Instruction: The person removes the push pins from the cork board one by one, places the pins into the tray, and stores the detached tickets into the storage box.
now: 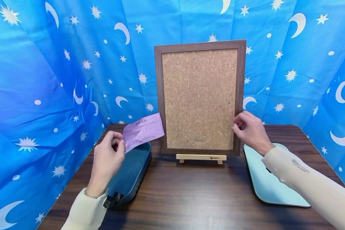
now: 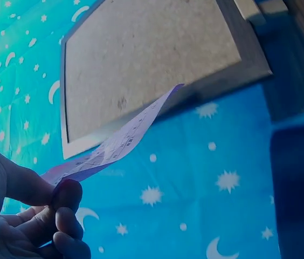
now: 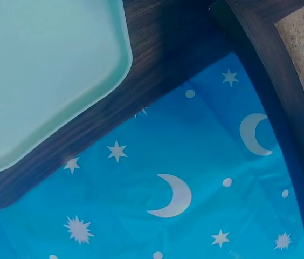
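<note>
My left hand (image 1: pixel 109 156) pinches a purple paper slip (image 1: pixel 143 131) by its lower left corner, between thumb and fingers. Printed lines cover the slip, and its far end stands just in front of the left frame edge of the corkboard (image 1: pixel 199 99). Seen from the left wrist, the slip (image 2: pixel 119 143) bends edge-on above the thumb. The brown-framed board stands upright on a small wooden easel (image 1: pixel 201 157). At its lower right edge is my right hand (image 1: pixel 251 129), fingers curled with the thumb close to the index finger. Whatever lies between those fingertips is hidden.
On the wooden table (image 1: pixel 201 191), a dark blue tray (image 1: pixel 138 179) lies to the left, partly under my left hand. A pale green tray (image 1: pixel 276 182) lies to the right beneath my right forearm. Blue curtains (image 1: pixel 126 70) with moons and stars enclose the table.
</note>
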The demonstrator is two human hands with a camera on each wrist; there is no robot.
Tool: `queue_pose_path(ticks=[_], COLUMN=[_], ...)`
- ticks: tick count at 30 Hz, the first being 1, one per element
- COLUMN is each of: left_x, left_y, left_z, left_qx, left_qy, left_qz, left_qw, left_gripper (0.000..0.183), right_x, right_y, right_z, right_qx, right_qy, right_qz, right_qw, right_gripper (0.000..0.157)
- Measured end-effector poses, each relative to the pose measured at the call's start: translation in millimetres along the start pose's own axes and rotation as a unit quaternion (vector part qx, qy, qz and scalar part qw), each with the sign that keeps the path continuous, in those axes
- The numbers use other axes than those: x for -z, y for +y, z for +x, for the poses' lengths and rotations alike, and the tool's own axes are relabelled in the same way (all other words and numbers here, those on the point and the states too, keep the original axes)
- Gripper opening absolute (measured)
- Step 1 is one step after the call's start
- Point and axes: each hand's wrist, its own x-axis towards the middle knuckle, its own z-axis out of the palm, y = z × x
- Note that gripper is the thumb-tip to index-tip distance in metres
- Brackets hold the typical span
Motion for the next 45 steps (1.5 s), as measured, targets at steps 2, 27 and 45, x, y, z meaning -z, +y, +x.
queue_pose_path(ticks=[2, 27, 45], left_x=[6.0, 26.4, 21.3], left_y=[-6.0, -64.0, -75.1], left_z=[-4.3, -41.9, -62.6], left_qx=[0.006, 0.118, 0.087], left_qy=[0.004, 0.003, -0.078], left_qz=[0.004, 0.081, 0.113], left_qw=[1.0, 0.9897, 0.9868], left_gripper=[0.011, 0.025, 0.024], right_x=[3.8, 30.8, 31.2], right_y=[2, 35, 62], right_z=[-3, -51, -84], right_qx=[-0.003, -0.074, -0.167], right_qy=[0.011, 0.004, -0.194], right_qz=[-0.004, -0.031, -0.026], right_qw=[1.0, 0.997, 0.966], right_gripper=[0.011, 0.011, 0.007])
